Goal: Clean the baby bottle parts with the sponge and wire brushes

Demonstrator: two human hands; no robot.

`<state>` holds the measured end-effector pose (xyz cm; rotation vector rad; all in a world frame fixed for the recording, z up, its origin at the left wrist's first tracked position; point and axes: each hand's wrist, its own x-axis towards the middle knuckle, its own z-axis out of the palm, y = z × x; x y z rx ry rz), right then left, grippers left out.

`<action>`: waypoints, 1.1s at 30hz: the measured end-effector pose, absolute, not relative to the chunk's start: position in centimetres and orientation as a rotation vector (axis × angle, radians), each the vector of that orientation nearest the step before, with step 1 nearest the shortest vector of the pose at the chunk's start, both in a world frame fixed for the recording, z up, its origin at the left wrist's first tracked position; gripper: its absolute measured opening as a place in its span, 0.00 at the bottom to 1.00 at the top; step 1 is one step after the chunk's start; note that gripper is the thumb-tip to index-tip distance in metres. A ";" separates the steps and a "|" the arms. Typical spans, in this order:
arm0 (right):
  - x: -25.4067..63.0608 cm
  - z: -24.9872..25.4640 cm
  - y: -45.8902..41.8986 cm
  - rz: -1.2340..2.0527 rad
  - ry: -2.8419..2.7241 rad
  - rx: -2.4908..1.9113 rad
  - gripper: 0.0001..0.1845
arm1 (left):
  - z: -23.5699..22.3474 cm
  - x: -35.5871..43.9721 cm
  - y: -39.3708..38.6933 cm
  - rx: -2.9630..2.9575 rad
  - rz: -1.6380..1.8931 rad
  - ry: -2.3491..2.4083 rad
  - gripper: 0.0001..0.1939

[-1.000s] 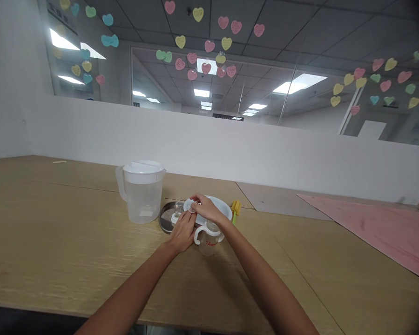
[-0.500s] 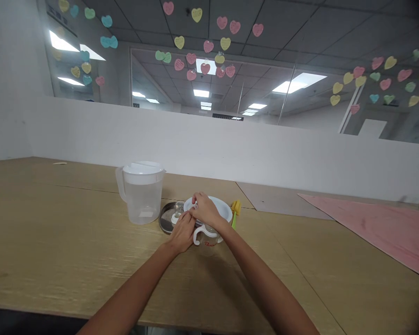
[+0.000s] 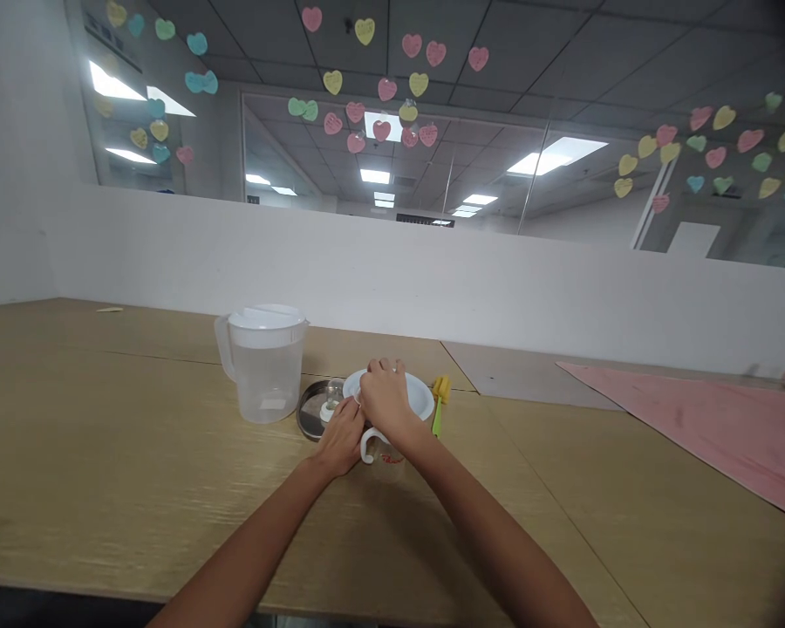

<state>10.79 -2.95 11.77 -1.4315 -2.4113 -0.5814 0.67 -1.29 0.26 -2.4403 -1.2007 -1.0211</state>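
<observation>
2 bare hands work close together at the middle of the pale wood-grain surface [image 3: 105, 453]. The right hand [image 3: 385, 399] is curled down over the rim of 1 round white dish [image 3: 413, 395], and the left hand [image 3: 344, 439] is angled up against it from the near side, its fingers [image 3: 355, 416] meeting the right hand at that rim. Both grips look closed, but the fingers hide whatever lies between them, so I cannot tell if they are gripping anything.

Just below the hands stands 1 clear cup [image 3: 387, 464] with a white handle [image 3: 368, 445]. To the left lies 1 dark round metal tray [image 3: 310, 412] holding 1 small glass bottle [image 3: 333, 395] with a white base. Beyond the tray stands 1 clear plastic pitcher [image 3: 265, 375] with a white lid. 1 yellow-green brush [image 3: 440, 403] lies just right of the dish.

A pink sheet [image 3: 693, 419] lies on the right of the surface. Behind it all runs a white partition [image 3: 366, 279], and dozens of paper hearts [image 3: 380, 131] cover the glass above.
</observation>
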 end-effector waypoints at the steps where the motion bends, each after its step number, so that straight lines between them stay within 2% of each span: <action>1: 10.7 11.9 -3.2 -0.579 -2.414 -1.452 0.10 | 0.2 0.7 -1.2 -2.441 -1.017 -1.199 0.15; 18: 10.3 11.4 -3.1 -0.556 -2.390 -1.480 0.10 | 0.1 0.6 -1.1 -2.435 -0.954 -1.220 0.16; 21: 10.2 11.6 -3.4 -0.574 -2.375 -1.414 0.09 | 0.2 0.6 -1.1 -2.438 -0.978 -1.213 0.19; 25: 10.1 12.1 -4.1 -0.621 -2.316 -1.346 0.13 | 0.3 0.6 -1.1 -2.460 -1.022 -1.190 0.22; 33: 10.3 12.3 -3.7 -0.561 -2.310 -1.346 0.11 | 0.1 0.5 -1.1 -2.480 -0.999 -1.230 0.18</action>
